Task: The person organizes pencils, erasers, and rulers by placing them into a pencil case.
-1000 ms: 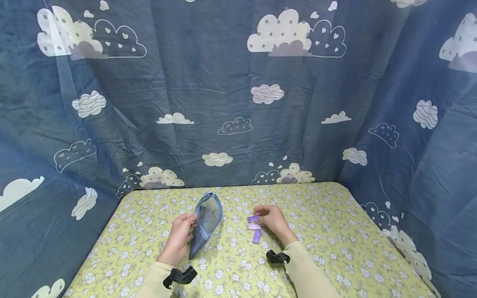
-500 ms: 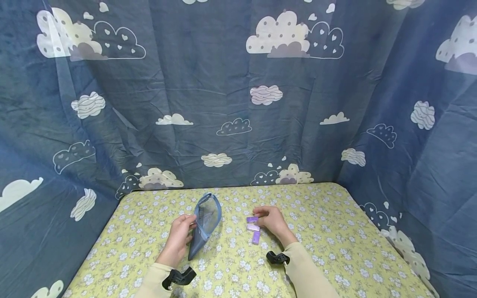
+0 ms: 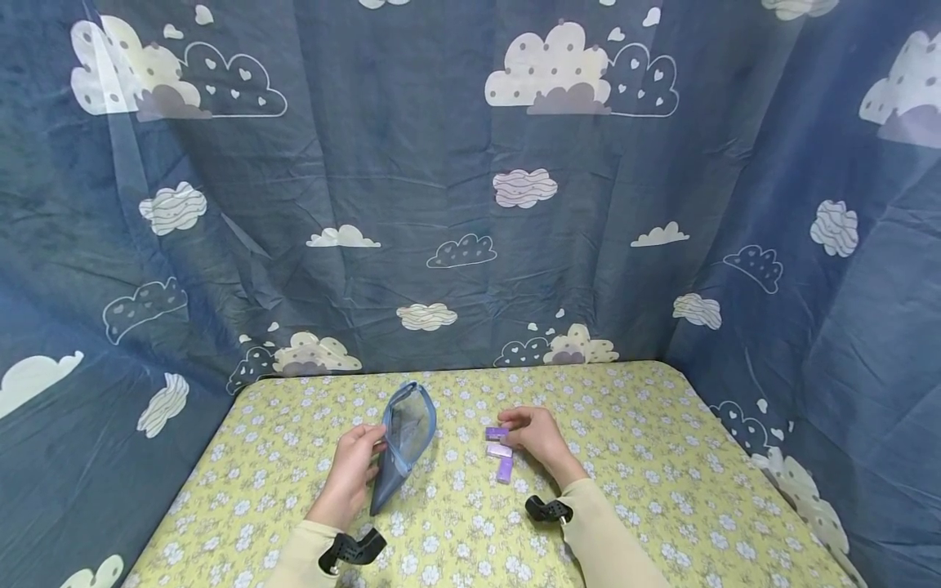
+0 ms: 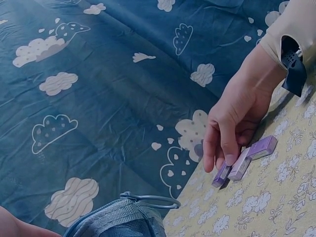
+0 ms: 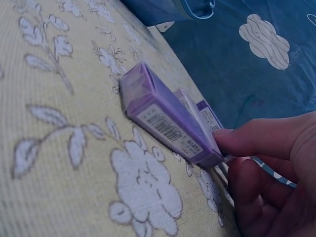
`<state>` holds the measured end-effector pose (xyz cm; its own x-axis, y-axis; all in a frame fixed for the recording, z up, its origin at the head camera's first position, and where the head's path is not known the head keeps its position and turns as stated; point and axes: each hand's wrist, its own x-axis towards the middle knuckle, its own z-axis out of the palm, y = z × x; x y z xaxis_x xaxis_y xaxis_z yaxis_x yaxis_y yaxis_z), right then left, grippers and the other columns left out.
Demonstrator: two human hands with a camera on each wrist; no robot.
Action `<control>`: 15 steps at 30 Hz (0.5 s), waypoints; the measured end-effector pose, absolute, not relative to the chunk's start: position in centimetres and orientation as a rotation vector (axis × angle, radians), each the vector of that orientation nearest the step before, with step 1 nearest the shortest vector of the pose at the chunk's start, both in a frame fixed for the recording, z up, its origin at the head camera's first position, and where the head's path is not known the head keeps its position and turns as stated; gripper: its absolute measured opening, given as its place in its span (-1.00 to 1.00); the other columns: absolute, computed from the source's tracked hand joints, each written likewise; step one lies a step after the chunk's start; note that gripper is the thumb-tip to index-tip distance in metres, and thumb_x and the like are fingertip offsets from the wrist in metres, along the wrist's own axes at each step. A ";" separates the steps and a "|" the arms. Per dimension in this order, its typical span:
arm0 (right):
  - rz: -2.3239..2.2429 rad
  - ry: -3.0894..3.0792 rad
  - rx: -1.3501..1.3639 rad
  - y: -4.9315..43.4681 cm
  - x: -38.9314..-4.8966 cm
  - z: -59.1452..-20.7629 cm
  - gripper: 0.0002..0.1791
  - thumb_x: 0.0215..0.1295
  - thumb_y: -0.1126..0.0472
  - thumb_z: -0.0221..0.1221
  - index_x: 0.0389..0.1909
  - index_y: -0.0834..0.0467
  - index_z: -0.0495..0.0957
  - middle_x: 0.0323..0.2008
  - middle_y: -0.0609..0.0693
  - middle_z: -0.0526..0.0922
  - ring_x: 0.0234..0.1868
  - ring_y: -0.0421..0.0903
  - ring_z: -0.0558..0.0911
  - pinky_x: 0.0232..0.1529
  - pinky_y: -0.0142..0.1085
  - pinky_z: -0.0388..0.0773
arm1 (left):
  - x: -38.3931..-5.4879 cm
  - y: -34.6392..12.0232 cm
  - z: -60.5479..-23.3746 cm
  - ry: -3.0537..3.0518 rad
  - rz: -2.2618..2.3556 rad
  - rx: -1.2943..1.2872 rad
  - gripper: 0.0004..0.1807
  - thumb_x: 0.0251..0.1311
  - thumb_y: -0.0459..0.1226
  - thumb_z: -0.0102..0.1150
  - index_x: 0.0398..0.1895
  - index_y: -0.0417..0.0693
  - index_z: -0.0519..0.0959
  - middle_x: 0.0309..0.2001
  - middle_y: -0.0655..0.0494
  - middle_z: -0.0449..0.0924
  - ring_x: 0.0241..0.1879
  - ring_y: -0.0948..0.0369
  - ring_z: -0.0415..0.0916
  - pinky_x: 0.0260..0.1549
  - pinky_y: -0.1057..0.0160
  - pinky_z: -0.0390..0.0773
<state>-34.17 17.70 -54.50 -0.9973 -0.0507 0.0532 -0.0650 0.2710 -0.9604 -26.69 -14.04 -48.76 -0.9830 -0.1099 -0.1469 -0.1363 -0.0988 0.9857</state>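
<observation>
My left hand [image 3: 351, 472] grips the side of a blue zip pouch [image 3: 412, 433], thumb at its rim. The pouch's mouth gapes toward the right, and its upper part with a zip pull shows in the left wrist view. My right hand [image 3: 540, 439] pinches the farthest of three small purple boxes [image 3: 496, 434] between thumb and fingers, low over the table. A paler lilac box [image 3: 499, 450] lies right beside it. Nearest me is another purple box [image 3: 504, 470], whose barcode label faces the right wrist camera.
Yellow flowered cloth covers the table [image 3: 625, 490]. Dark blue curtains [image 3: 470, 204] with cloud prints hang behind it and along both sides. Each wrist carries a black camera mount [image 3: 547, 508] over a cream sleeve [image 3: 613, 535].
The head view has shifted very slightly. The farthest purple box has turned a little straighter under my right fingers, while my left hand keeps the pouch in the same place.
</observation>
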 end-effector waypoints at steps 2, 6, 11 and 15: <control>1.877 -2.502 0.114 17.7 -34.0 -54.4 -0.57 0.00 0.56 0.36 -0.04 0.29 0.68 -0.23 0.14 0.70 -0.29 -0.03 0.66 -0.32 -0.22 0.63 | -26.6 -14.0 -48.8 2.093 2.303 -0.292 -0.75 0.49 -0.18 0.05 -0.30 -0.18 0.44 0.12 -0.20 0.43 0.09 -0.07 0.40 0.10 -0.18 0.32; 1.859 -2.511 0.106 17.7 -33.9 -54.2 -0.58 0.00 0.56 0.35 -0.04 0.27 0.69 -0.25 0.08 0.71 -0.32 -0.05 0.64 -0.35 -0.23 0.59 | -26.6 -14.1 -48.9 2.077 2.315 -0.296 -0.75 0.49 -0.17 0.06 -0.29 -0.18 0.45 0.10 -0.17 0.44 0.07 -0.06 0.40 0.09 -0.18 0.31; 1.845 -2.495 0.106 17.5 -34.1 -54.0 -0.54 -0.06 0.57 0.33 -0.04 0.30 0.68 -0.24 0.12 0.71 -0.32 -0.04 0.63 -0.37 -0.21 0.59 | -26.6 -14.1 -48.8 2.079 2.311 -0.301 -0.75 0.49 -0.17 0.05 -0.29 -0.17 0.45 0.07 -0.13 0.45 0.06 -0.04 0.40 0.08 -0.18 0.31; 1.853 -2.482 0.118 17.4 -34.2 -53.7 -0.52 -0.08 0.56 0.34 -0.03 0.30 0.68 -0.21 0.15 0.70 -0.32 -0.03 0.62 -0.37 -0.19 0.60 | -26.6 -14.2 -48.7 2.084 2.309 -0.298 -0.75 0.49 -0.17 0.05 -0.28 -0.18 0.46 0.08 -0.15 0.45 0.05 -0.04 0.41 0.08 -0.16 0.31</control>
<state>-34.15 17.40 -53.68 -0.9962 -0.0362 0.0788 -0.0859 0.2829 -0.9553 -26.62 -14.19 -48.72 -0.9817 -0.1145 -0.1522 -0.1397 -0.1103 0.9840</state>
